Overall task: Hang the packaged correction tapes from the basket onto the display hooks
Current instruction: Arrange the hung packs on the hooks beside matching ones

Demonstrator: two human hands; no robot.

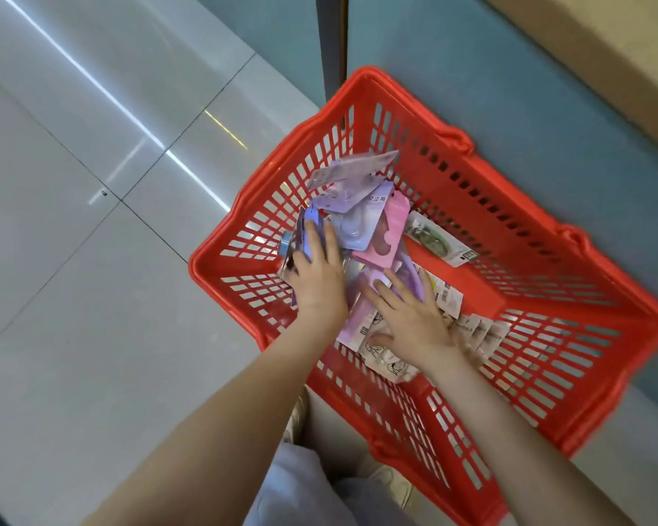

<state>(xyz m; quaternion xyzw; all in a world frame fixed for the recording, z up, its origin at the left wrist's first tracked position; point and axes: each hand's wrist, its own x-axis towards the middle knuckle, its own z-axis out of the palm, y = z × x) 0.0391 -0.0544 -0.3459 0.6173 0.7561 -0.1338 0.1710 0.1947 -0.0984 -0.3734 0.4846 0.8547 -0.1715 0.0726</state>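
Observation:
A red plastic basket [528, 222] stands on the floor in the head view and holds several packaged correction tapes: purple packs [352, 191], a pink pack [386, 237], a green one [434, 239] and white-backed packs [479, 334]. Both hands are inside the basket. My left hand [316, 277] grips a bunch of purple and blue packs [301, 237] at the basket's left wall. My right hand [411, 317] lies with spread, straight fingers on the pile of packs beside it. No display hooks are in view.
The basket sits against a teal base panel [509, 89] with a beige shelf edge [604, 51] above it. A dark vertical post [331, 39] rises behind the basket. Glossy grey floor tiles [92, 184] stretch to the left. My legs and shoes [388, 484] are below.

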